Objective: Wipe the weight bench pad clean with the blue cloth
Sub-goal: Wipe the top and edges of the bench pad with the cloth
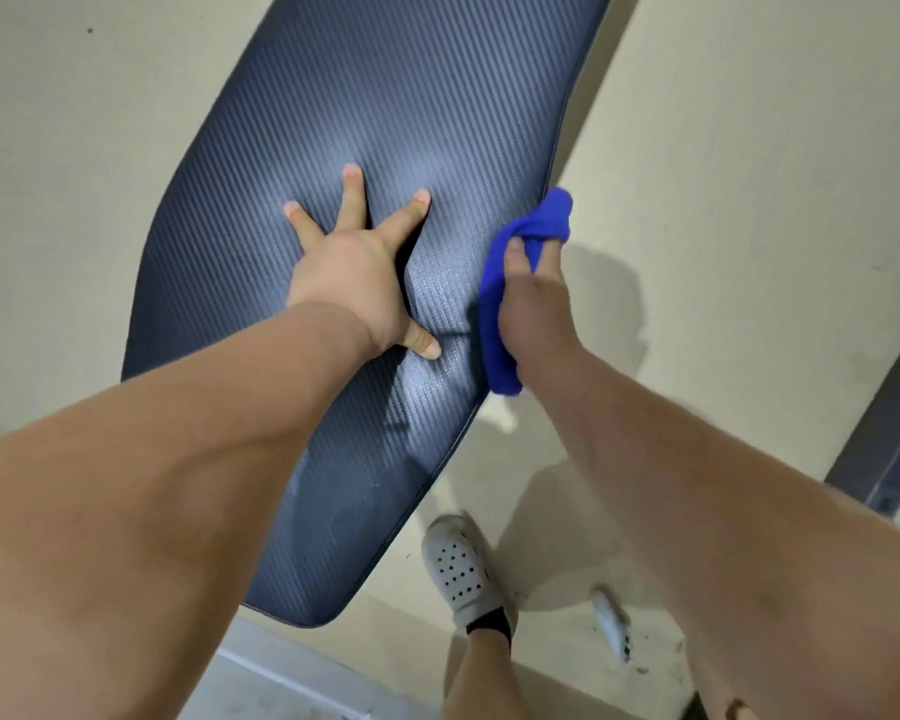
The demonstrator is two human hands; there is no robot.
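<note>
This looks like my plain home gym or a spare workout room. A padded bench (365, 200) with ribbed dark vinyl runs from 6 toward 12 o'clock over a bare beige floor (723, 174), and my foot at 5 o'clock wears a white clog (461, 569).

No legible text, label, brand mark or number is visible anywhere in the view. The bench pad (365, 148), blue cloth (505, 283) and shoe (458, 563) carry none.
</note>
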